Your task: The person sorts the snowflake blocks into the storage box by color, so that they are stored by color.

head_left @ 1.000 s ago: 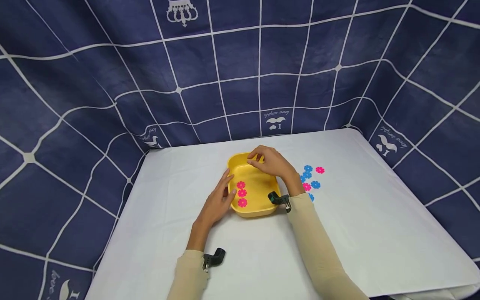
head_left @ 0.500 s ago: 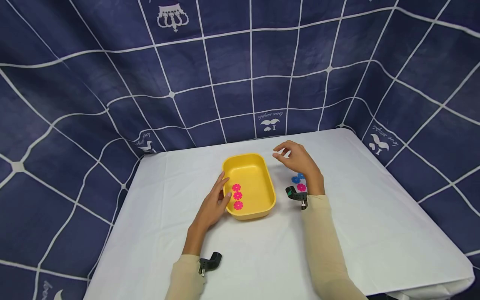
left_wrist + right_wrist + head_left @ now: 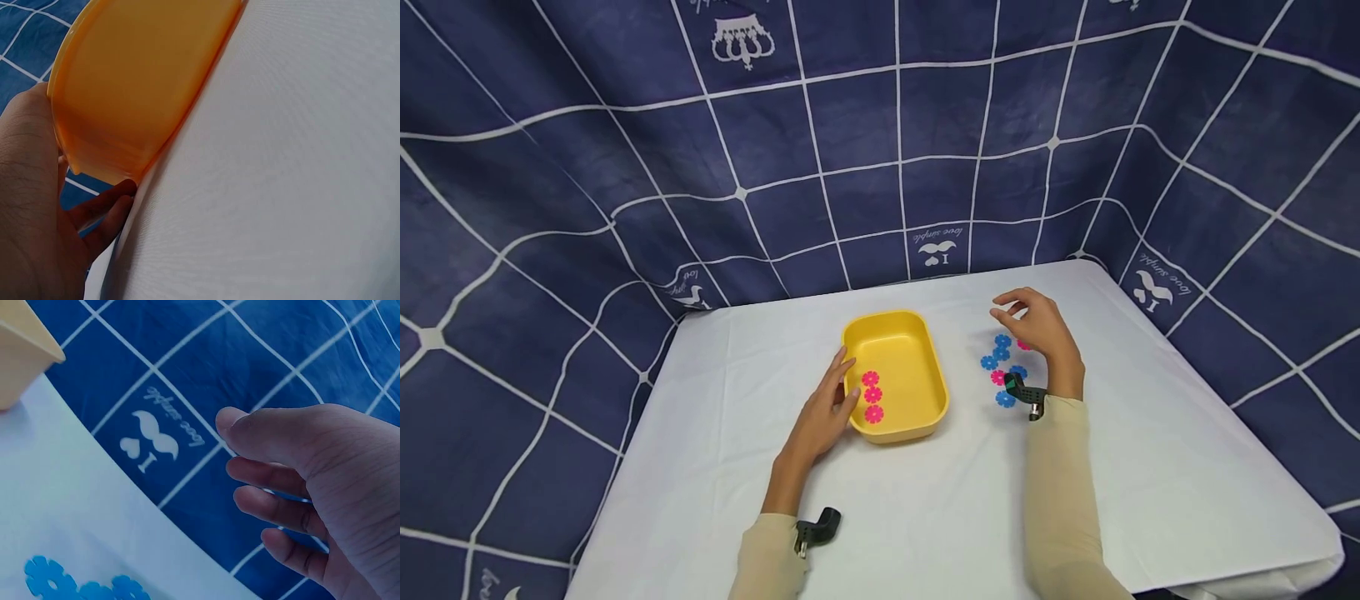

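A yellow plastic bin [image 3: 901, 367] holds three pink snowflake-shaped discs [image 3: 872, 395] along its left side. My left hand [image 3: 823, 414] holds the bin's left wall, thumb over the rim; the left wrist view shows fingertips [image 3: 128, 187] low against the outside of the bin. Right of the bin, several blue snowflake discs [image 3: 1002, 354] and two pink ones [image 3: 998, 377] lie loosely grouped on the table. Above their far side is my right hand [image 3: 1037, 323], fingers loosely bent, thumb and index apart, nothing between them. My right hand and wrist camera partly cover the group.
A white cloth covers the table [image 3: 925, 508]. Dark blue curtains [image 3: 865, 192] with white grid lines hang behind it and at both sides. Small black cameras are strapped to both wrists.
My right hand has moved from over the bin to the right, above the loose discs. The left hand keeps its place at the bin. The head view has shifted slightly.
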{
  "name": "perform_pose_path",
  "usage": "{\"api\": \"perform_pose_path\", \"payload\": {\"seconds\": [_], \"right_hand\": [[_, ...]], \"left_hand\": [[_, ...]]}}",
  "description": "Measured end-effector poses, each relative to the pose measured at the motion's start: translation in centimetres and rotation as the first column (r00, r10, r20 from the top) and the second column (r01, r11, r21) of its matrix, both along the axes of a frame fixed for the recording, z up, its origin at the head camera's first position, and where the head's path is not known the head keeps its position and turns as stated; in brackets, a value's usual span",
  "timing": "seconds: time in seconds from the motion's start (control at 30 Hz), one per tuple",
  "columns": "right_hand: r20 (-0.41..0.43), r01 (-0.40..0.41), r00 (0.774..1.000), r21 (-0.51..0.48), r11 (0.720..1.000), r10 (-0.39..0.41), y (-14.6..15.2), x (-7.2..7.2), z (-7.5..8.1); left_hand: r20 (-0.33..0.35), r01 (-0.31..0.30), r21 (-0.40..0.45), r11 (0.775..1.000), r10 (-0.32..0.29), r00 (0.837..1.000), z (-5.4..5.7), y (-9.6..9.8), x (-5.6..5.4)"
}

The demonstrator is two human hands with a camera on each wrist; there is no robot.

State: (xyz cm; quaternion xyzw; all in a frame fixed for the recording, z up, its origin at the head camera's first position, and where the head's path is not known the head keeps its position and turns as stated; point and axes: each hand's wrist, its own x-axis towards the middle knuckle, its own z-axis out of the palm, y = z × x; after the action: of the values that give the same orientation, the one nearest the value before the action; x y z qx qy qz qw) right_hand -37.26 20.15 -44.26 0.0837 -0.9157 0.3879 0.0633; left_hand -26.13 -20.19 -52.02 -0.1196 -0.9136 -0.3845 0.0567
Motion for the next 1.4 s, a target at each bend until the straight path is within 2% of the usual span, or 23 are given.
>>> {"api": "perform_pose_path", "payload": {"seconds": [0.2, 0.77, 1.13, 1.4], "right_hand": [[-0.008, 0.032, 0.999, -0.02, 0.999, -0.032, 1.5, 0.3, -0.3], [0.061, 0.137, 0.989, -0.049, 0.989, -0.134, 4.8, 1.1, -1.9], [0.17, 0.172, 0.972, -0.035, 0.984, -0.164, 5.8, 0.7, -4.1], [0.239, 0.147, 0.959, 0.038, 0.988, -0.151, 6.2, 0.1, -5.9]], "left_hand": [[-0.004, 0.0, 0.004, 1.0, 0.0, 1.0, 0.1, 0.0, -0.1], [-0.008, 0.007, 0.035, 0.999, -0.007, 1.0, -0.5, -0.2, 0.3], [-0.013, 0.014, 0.025, 1.0, -0.014, 1.0, -0.3, -0.1, -0.3], [-0.006, 0.016, 0.024, 1.0, -0.016, 1.0, -0.3, 0.1, -0.4]]}}
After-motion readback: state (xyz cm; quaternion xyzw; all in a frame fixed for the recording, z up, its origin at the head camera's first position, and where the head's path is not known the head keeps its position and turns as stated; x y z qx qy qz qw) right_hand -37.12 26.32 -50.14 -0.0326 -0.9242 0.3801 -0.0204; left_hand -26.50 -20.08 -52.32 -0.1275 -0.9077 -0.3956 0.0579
